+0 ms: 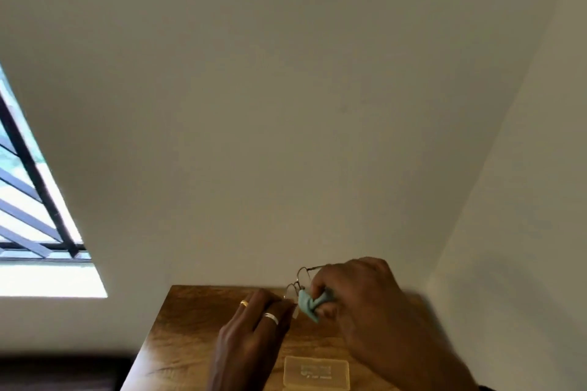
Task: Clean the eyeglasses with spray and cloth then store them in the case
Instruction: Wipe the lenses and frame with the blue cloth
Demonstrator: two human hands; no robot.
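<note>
Thin wire-rimmed eyeglasses (298,279) are held up above the far part of a wooden table (190,320). My left hand (254,324), with two rings on its fingers, grips the frame at its left side. My right hand (355,292) pinches a folded teal cloth (309,303) against the glasses near the lenses. A translucent yellowish case (317,373) lies shut on the table below my hands. No spray bottle is in view.
The table stands against a plain white wall, in a corner with another wall at the right. A barred window (28,200) is at the left. A dark piece of furniture (60,371) sits left of the table.
</note>
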